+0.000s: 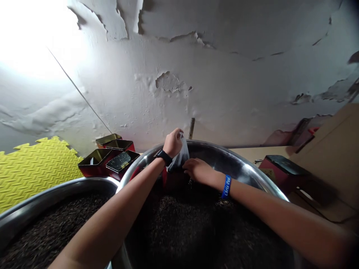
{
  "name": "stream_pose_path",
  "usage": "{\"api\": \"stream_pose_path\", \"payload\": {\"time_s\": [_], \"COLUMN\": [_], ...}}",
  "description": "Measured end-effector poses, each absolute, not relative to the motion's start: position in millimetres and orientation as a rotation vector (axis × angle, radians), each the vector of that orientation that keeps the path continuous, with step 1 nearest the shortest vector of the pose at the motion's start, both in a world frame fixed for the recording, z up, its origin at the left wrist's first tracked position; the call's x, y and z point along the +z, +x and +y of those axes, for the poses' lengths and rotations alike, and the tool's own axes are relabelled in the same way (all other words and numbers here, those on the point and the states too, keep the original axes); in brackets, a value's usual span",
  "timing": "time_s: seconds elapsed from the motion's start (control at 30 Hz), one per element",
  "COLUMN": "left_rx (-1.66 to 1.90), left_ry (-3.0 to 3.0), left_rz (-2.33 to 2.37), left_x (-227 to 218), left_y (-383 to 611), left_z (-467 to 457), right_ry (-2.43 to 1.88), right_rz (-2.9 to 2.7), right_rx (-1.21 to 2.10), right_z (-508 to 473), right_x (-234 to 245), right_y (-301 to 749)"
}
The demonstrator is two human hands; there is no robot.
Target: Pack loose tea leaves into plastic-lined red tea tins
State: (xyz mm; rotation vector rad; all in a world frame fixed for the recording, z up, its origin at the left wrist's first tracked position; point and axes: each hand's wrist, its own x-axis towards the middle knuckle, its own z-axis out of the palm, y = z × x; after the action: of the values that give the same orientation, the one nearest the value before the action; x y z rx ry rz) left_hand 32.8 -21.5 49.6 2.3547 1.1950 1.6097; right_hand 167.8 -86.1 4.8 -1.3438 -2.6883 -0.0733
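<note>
Over the far side of the large steel bowl (251, 170), the left hand (172, 143) pinches the gathered top of a clear plastic bag (183, 151) between its fingers. The right hand (198, 170), also over the bowl, curls its fingers beside the bag; whether they grip it, I cannot tell. Dark loose flakes (179, 228) fill the bowl's bottom. Red tins (94, 170) stand left of the bowl.
</note>
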Motion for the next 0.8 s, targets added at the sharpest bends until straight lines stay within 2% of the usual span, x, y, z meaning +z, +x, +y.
{"api": "stream_pose_path", "payload": {"time_s": [0.13,0.33,0.57,0.8], "left_rx": [1.463,1.276,0.864,0.908], "left_ry": [2.452,2.490,2.558,2.531], "left_rz": [1.171,1.176,1.238,1.076], "left_x": [43,32,10,-15], "left_y": [35,28,19,31], "left_z": [-21,-9,-3,-3], "right_ry": [-1.518,-1.503,-1.471,-1.425], "right_rz": [-2.766,-2.739,-2.599,-2.535], "right_rx": [0.186,0.582,0.600,0.646], "right_z": [-67,-50,-46,-52], "right_x": [15,24,21,11], "right_y": [156,161,163,163]}}
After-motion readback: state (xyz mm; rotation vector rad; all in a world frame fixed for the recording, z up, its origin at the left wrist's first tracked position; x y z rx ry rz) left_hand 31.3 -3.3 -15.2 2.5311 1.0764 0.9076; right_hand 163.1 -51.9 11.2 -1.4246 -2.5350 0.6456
